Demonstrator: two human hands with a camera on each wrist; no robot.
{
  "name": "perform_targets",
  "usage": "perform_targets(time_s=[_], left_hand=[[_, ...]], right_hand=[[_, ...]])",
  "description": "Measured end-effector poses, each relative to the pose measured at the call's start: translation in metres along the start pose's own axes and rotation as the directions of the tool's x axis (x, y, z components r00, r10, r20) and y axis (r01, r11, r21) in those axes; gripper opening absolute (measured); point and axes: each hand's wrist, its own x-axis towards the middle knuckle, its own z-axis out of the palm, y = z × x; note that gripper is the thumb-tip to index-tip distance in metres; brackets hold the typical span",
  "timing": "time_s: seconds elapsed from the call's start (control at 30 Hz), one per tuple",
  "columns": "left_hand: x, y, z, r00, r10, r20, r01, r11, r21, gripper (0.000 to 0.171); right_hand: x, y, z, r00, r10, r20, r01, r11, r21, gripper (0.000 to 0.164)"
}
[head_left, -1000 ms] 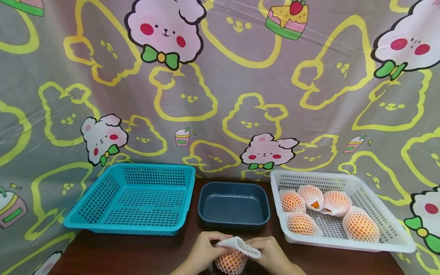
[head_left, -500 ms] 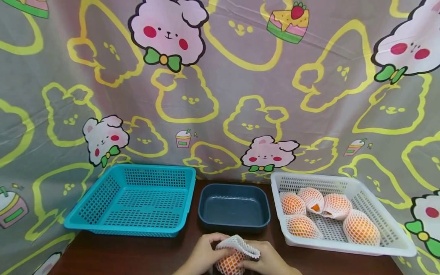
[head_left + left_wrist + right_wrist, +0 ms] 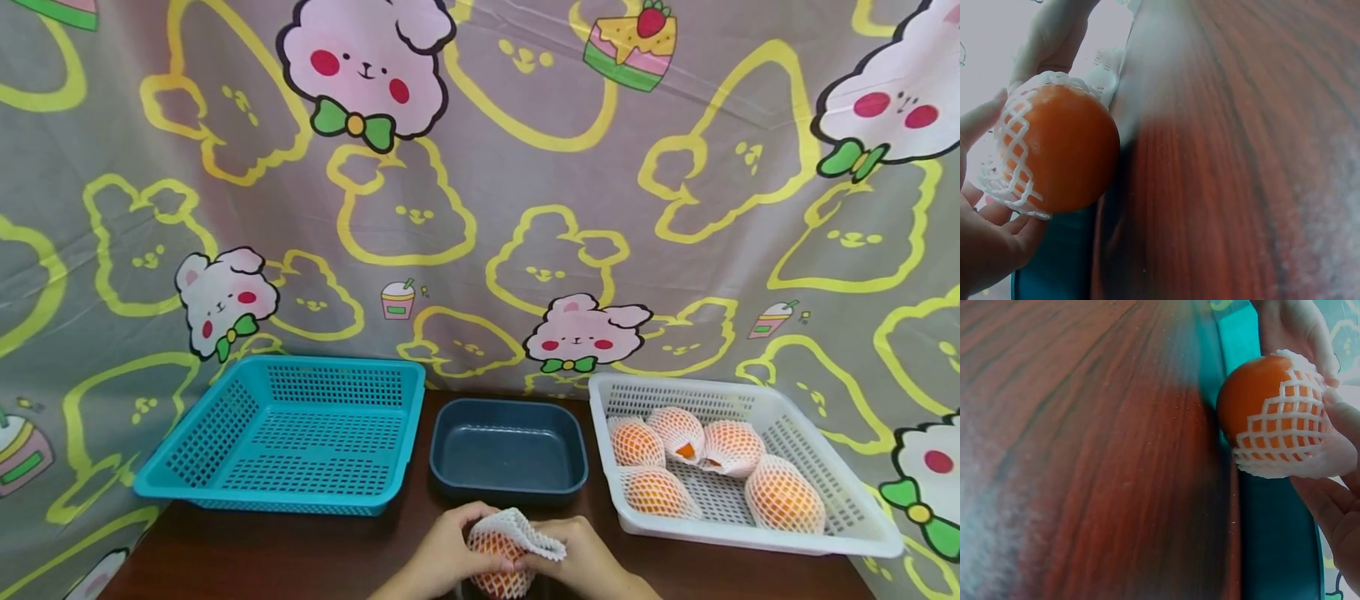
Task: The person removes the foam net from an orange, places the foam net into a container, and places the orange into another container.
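Observation:
Low in the head view, my left hand (image 3: 444,548) and right hand (image 3: 583,557) hold an orange (image 3: 1075,150) between them, just in front of the dark pan. A white foam net (image 3: 517,528) covers its upper part and flares open at the top. Both thumbs lie on the near side, over the net. The wrist views show the orange's lower side bare and bulging out of the net's edge. My left fingers (image 3: 1004,234) curl round the netted side, while my right thumb and fingers (image 3: 1322,500) pinch the net's gathered end.
Behind the hands stands a dark blue pan (image 3: 510,493) with nothing in it. A teal basket (image 3: 292,502) sits at left. At right, a white basket (image 3: 750,542) holds several netted oranges (image 3: 784,496). A patterned curtain (image 3: 480,192) hangs behind the brown table (image 3: 255,550).
My right thumb has come round to the near side of the orange, and the left thumb has slid down beside it. The baskets and pan stay put.

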Motion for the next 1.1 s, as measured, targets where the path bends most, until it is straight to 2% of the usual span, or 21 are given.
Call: perform_targets(time_s=[0.17,0.3,0.43,0.53,0.63,0.73,0.83,0.97,1.1], left_hand=[[0.001,-0.001,0.003,0.999,0.031,-0.023,-0.032,0.998,-0.056,0.032],[0.002,-0.003,0.006,0.996,0.052,-0.071,-0.055,0.997,-0.046,0.023],[0.005,-0.004,0.011,0.993,0.023,-0.12,-0.031,0.997,-0.066,0.018],[0.006,-0.004,0.012,0.989,-0.009,-0.148,-0.003,0.997,-0.079,0.016],[0.006,-0.003,0.011,0.987,-0.021,-0.158,0.008,0.997,-0.081,0.014],[0.005,-0.002,0.009,0.99,0.001,-0.141,-0.012,0.997,-0.076,0.014],[0.003,-0.002,0.006,0.994,0.03,-0.109,-0.038,0.996,-0.075,0.025],[0.001,-0.003,0.002,0.998,0.044,-0.045,-0.045,0.998,-0.032,0.047],[-0.002,-0.007,0.002,0.999,0.009,0.049,-0.008,1.0,-0.018,0.064]], right_hand=[[0.002,0.001,-0.001,0.999,-0.043,-0.026,0.043,0.999,-0.008,0.023],[0.003,0.002,-0.002,0.994,-0.104,-0.044,0.103,0.994,-0.041,0.024],[0.005,0.001,-0.001,0.988,-0.134,-0.073,0.128,0.988,-0.085,0.026],[0.007,-0.001,0.0,0.991,-0.106,-0.086,0.097,0.99,-0.1,0.028],[0.007,-0.003,0.0,0.997,-0.017,-0.07,0.011,0.996,-0.088,0.028],[0.005,-0.005,-0.001,0.997,0.068,-0.034,-0.071,0.995,-0.071,0.029],[0.004,-0.007,-0.002,0.994,0.109,-0.017,-0.11,0.992,-0.064,0.026],[0.004,-0.007,-0.002,0.99,0.136,-0.037,-0.138,0.99,-0.043,0.02],[0.004,-0.005,-0.003,0.993,0.099,-0.058,-0.102,0.993,-0.058,0.014]])
